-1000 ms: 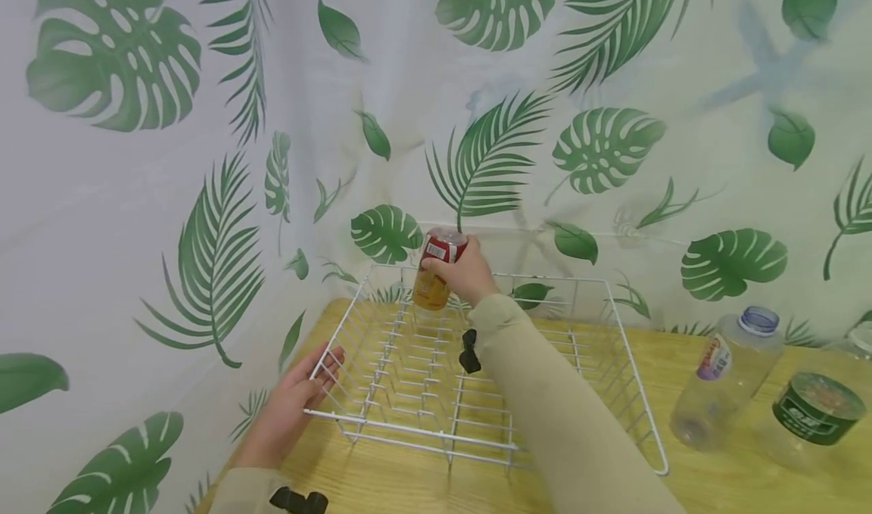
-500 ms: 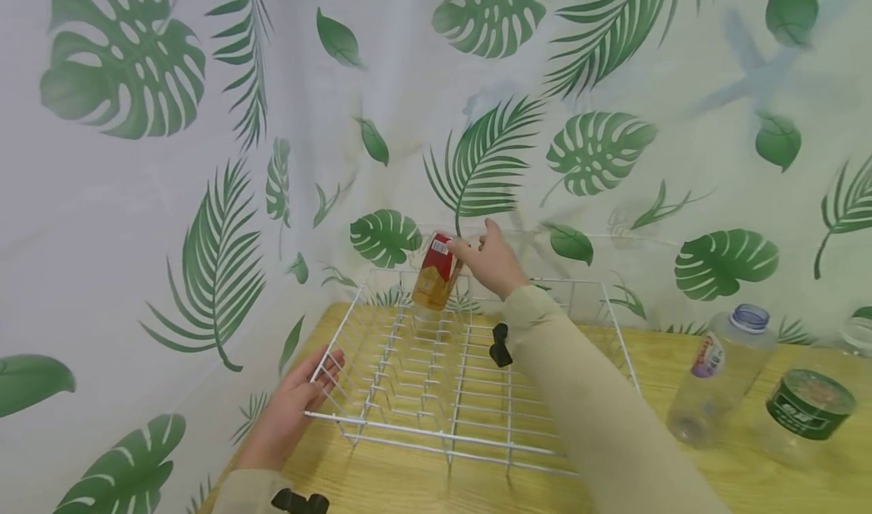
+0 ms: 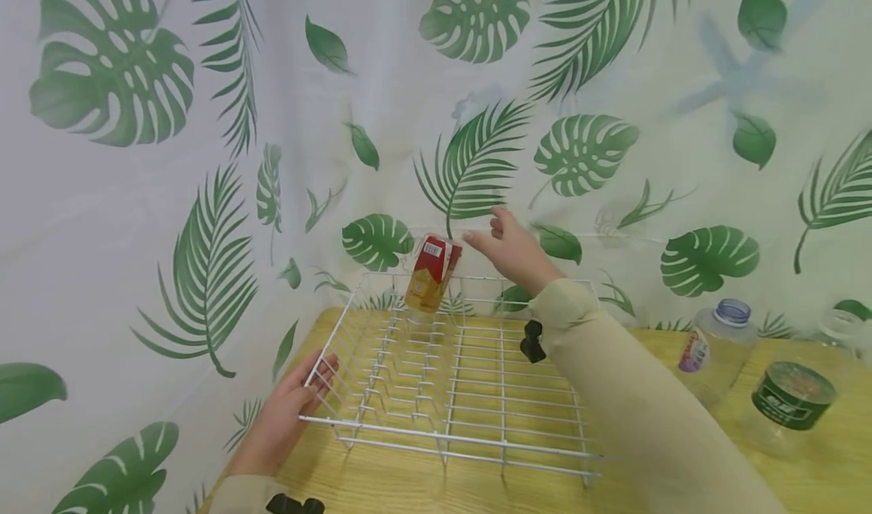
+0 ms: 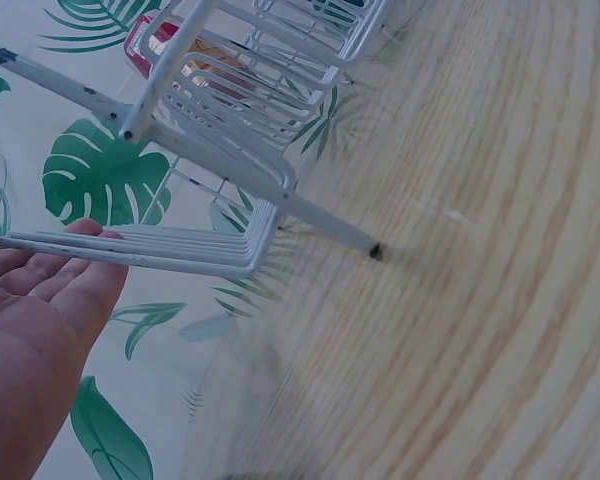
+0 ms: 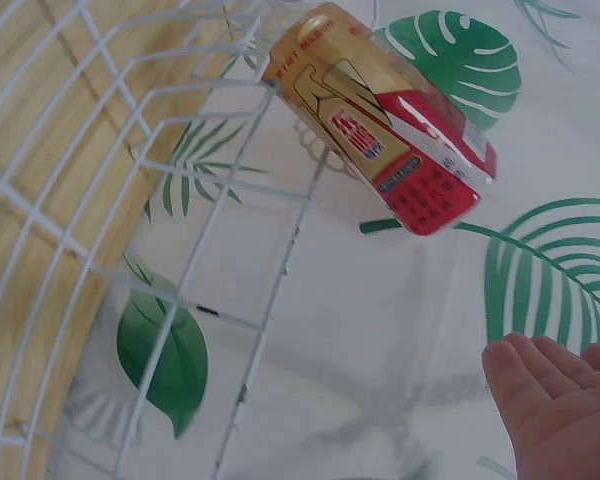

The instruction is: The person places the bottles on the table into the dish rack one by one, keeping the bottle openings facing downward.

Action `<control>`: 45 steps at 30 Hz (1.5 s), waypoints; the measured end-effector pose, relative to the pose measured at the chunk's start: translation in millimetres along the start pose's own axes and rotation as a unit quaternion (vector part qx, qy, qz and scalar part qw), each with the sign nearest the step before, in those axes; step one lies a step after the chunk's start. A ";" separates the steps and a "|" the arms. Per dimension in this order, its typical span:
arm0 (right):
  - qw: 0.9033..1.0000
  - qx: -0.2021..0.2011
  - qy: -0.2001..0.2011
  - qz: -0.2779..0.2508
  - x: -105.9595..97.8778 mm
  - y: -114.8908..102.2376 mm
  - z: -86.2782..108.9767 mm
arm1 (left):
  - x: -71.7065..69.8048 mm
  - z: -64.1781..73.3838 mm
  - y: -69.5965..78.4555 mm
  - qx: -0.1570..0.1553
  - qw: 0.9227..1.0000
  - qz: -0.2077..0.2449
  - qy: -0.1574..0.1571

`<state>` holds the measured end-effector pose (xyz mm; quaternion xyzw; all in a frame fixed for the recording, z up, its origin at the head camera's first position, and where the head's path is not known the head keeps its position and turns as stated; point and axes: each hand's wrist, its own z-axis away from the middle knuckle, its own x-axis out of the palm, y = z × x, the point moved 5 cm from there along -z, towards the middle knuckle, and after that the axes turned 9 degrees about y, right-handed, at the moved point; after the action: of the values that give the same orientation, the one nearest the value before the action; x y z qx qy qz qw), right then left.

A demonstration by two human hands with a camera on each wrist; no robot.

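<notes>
A red-and-gold drink can [image 3: 429, 275], its side creased, leans at a tilt by the back left of the white wire dish rack [image 3: 443, 427]. Its printed side shows close up in the right wrist view, overlapping the rack's wires. To the right of the can, my right hand [image 3: 514, 249] is raised over the back rim with its fingers extended and nothing in them. My left hand [image 3: 296, 408] holds the rack's left rim, the wire passing between thumb and fingers. In the left wrist view, the left palm [image 4: 25, 350] faces the camera and wires cross the fingers.
A clear plastic bottle [image 3: 722, 347] with a blue-rimmed mouth stands right of the rack. Beside it is a clear jar [image 3: 793, 397] with a green label. Leaf-patterned sheeting [image 3: 599, 45] rises behind and to the left of the wooden table [image 3: 388, 484].
My right hand has let go of the can and moved off to the right. The can stays at the back left of the rack, leaning. My left hand has stayed on the rim.
</notes>
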<state>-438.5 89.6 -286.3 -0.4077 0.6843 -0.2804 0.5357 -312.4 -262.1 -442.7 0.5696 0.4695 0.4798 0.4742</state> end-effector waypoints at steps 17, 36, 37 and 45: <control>0.997 -0.072 0.011 0.026 -58.5 -30.0 41.0 | -2.9 2.2 -6.7 -0.016 1.000 -0.010 0.007; 0.987 -0.122 0.091 0.054 -156.7 -12.7 137.4 | -3.6 3.2 -5.8 -0.013 1.000 -0.012 -0.001; 0.986 -0.122 0.099 0.058 -161.1 -9.2 142.6 | -3.1 3.3 -5.8 -0.013 1.000 -0.012 -0.003; 0.978 -0.100 0.160 0.093 -188.3 24.6 179.1 | -0.1 2.0 -2.9 -0.001 1.000 -0.014 -0.009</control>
<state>-254.9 273.3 -259.6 -0.3436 0.8206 -0.2215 0.3993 -310.6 -262.0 -445.9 0.5669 0.4726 0.4680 0.4860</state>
